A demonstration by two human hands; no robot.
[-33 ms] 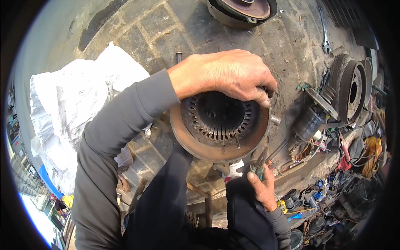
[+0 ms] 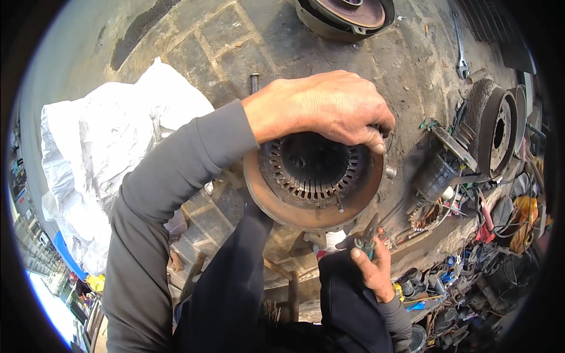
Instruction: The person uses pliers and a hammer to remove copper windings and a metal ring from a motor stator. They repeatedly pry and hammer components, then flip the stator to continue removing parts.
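A round, rusty motor housing (image 2: 312, 221) with a slotted stator core (image 2: 315, 170) inside stands upright before me, by my knees. Across its far side reaches my left hand (image 2: 338, 109), fingers curled over the far right rim and thumb pressed on the rim near the inner edge. The far part of the housing is hidden under this hand. Beside my right knee, just outside the near right rim, my right hand (image 2: 375, 267) grips pliers (image 2: 368, 235) with greenish handles, their dark jaws pointing up and away from me. A small bolt (image 2: 340, 203) sticks up inside the near rim.
White sacking (image 2: 112, 153) lies left. Another round metal part (image 2: 353, 17) sits at the far edge. An adjustable wrench (image 2: 461, 50), a rusty drum (image 2: 497, 126) and a cylindrical motor part (image 2: 435, 176) are on the right. Scrap and cloth heap (image 2: 471, 282) lies lower right.
The pliers have turned slightly in my right hand, and their jaws look closer together. My left hand keeps its place on the rim; the whole view has shifted a little.
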